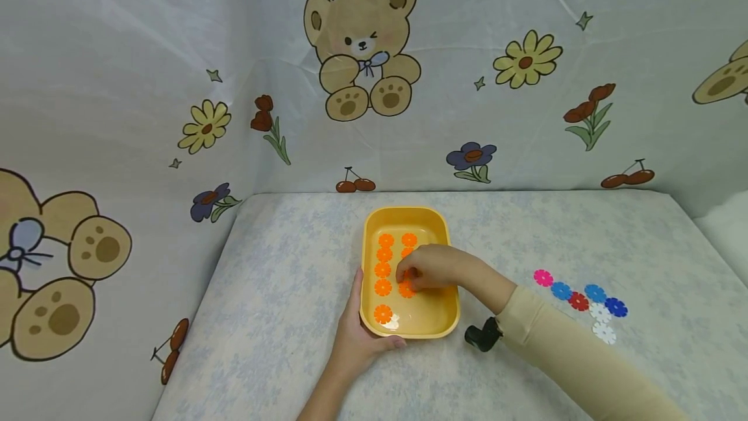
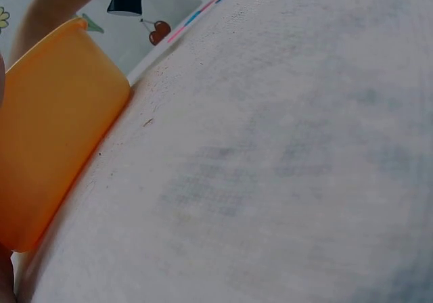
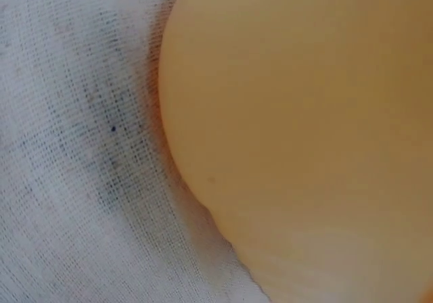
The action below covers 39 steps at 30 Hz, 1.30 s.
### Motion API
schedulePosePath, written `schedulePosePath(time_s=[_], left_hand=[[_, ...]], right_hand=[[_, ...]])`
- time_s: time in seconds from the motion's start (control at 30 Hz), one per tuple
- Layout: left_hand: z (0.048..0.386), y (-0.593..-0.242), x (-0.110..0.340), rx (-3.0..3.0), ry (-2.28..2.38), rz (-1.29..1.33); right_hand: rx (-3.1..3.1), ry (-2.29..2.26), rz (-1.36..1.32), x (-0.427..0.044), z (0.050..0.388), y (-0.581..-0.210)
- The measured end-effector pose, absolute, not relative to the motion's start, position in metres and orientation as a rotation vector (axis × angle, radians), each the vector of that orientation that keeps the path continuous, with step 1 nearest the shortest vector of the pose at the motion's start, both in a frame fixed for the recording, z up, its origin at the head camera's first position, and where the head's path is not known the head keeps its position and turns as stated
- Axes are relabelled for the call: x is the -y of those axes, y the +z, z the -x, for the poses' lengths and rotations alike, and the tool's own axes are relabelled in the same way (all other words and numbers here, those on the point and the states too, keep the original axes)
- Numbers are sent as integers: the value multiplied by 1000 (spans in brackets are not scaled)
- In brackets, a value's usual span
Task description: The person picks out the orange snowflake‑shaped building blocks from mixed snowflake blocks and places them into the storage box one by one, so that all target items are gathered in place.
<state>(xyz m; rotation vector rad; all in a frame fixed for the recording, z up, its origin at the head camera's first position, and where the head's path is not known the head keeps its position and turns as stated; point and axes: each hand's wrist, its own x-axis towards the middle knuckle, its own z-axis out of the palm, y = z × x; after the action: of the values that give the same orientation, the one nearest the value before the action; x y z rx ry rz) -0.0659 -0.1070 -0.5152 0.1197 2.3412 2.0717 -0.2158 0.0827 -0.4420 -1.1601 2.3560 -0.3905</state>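
Note:
A yellow tray [image 1: 429, 320] rests on the cloth-covered table, with two columns of orange flower-shaped pieces [image 1: 382, 269] inside. My left hand [image 1: 358, 336] holds the tray's lower left corner, fingers along its left wall and thumb along the near edge. In the left wrist view the tray's outer wall [image 2: 61, 127] looks orange. Over the right column, my right hand [image 1: 431, 266] reaches in with bent fingers. Its fingertips pinch an orange flower piece [image 1: 407, 289], partly covered by the hand. The tray's smooth wall [image 3: 304, 127] fills most of the right wrist view.
To the right lie several loose flower pieces: pink [image 1: 543, 278], red [image 1: 578, 301], white [image 1: 604, 332] and blue [image 1: 616, 307]. A black wrist camera [image 1: 484, 335] sits on the right wrist beside the tray. A bear-printed cloth [image 1: 456, 5] hangs behind the table.

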Motion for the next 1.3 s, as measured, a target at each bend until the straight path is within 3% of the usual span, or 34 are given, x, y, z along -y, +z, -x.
schedulePosePath(time_s=[0.77, 1.03, 1.3], left_hand=[[67, -517, 107, -2321, 2107, -153], [66, -518, 105, -2311, 2127, -142], [67, -519, 106, -2316, 2144, -167]], right_hand=[[-2486, -476, 1242, -94, 210, -424], [-2647, -616, 1094, -146, 198, -391], [-2709, -612, 772, -225, 181, -386]])
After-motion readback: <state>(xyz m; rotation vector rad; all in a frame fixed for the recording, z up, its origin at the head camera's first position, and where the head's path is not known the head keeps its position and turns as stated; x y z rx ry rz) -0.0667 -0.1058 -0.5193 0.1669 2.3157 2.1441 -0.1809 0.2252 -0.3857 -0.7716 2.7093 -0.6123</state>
